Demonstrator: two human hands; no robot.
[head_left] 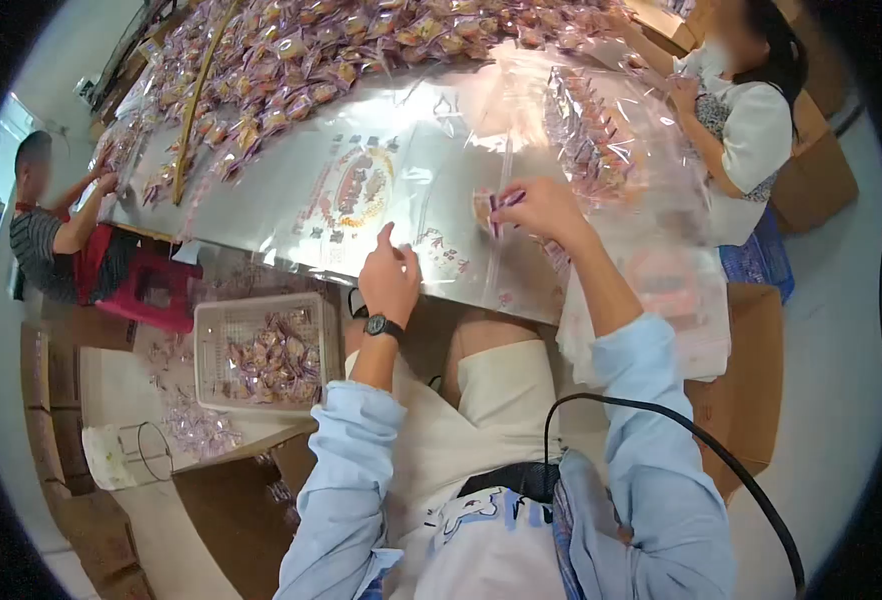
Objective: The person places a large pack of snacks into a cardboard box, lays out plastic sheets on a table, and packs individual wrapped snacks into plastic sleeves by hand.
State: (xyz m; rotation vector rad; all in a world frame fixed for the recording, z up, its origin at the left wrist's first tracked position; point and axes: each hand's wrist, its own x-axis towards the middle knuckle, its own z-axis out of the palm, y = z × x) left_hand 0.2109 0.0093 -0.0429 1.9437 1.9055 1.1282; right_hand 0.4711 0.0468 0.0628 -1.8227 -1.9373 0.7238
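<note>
Silvery table [246, 205] bears bag [379, 190], coloured lettering [349, 190] illegible.

Small purple-trimmed packet [483, 207] in right grip [544, 212]; clear printed bag [359, 190] lying flat.

Purple-edged packet [483, 207], light-blue sleeves [346, 450], magenta stool [176, 317].

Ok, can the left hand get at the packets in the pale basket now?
Probably yes: the left hand looks empty, the basket sits open-topped on that side, and nothing seems to cover the packets.
</note>
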